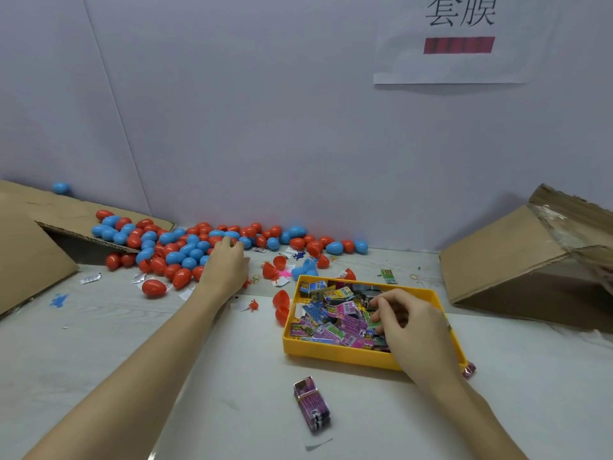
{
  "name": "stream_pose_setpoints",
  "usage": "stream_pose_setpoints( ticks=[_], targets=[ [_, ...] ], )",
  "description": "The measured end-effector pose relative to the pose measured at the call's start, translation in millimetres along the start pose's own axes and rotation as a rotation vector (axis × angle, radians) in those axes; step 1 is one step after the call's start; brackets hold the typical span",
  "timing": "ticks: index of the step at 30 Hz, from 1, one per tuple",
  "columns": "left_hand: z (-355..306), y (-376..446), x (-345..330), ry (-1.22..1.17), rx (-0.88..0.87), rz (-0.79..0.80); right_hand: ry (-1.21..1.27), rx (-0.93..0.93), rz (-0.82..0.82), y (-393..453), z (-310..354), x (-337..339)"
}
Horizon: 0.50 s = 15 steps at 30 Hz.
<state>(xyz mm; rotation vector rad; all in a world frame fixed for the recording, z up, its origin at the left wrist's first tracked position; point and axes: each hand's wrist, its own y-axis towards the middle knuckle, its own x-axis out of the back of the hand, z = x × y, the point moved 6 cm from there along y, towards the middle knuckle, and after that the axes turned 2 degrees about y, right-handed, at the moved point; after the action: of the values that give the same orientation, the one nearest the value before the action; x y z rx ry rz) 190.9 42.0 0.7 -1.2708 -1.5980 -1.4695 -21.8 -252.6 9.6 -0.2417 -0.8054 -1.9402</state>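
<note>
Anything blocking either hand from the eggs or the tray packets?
Nothing visible. The left hand touches the egg pile; the right hand is inside the yellow tray, pinching at the packets. The loose purple box lies nearer the camera, clear of both.

A single camera sits on the person's head, looking forward and down across the table [99, 343] towards the pale wall [265, 111] behind it. The wide lens bends straight edges near the borders. Both forearms enter from the bottom edge, so the left hand [225, 267] and right hand [411, 323] fall in the lower middle, close to the lens. The yellow tray [331, 355] and its packets [331, 323] lie just right of centre. The eggs [185, 247] lie further back on the left. A cardboard box [26, 254] closes the left edge and a second box [504, 254] the right. A paper sign [457, 44] hangs at the top right.
</note>
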Motion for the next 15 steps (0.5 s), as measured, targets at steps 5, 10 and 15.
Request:
stream_pose_setpoints(
  ticks=[5, 10, 15],
  targets=[
    [5, -5, -5, 0.155, -0.03, 0.097, 0.0, -0.017, -0.009, -1, -1, 2],
    [5, -4, -1, 0.157, -0.056, -0.004, 0.006, -0.03, -0.026, 2, -3, 4],
    [-5, -10, 3, 0.071, -0.148, -0.041, 0.0, -0.029, -0.013, 1, -2, 2]
  ],
)
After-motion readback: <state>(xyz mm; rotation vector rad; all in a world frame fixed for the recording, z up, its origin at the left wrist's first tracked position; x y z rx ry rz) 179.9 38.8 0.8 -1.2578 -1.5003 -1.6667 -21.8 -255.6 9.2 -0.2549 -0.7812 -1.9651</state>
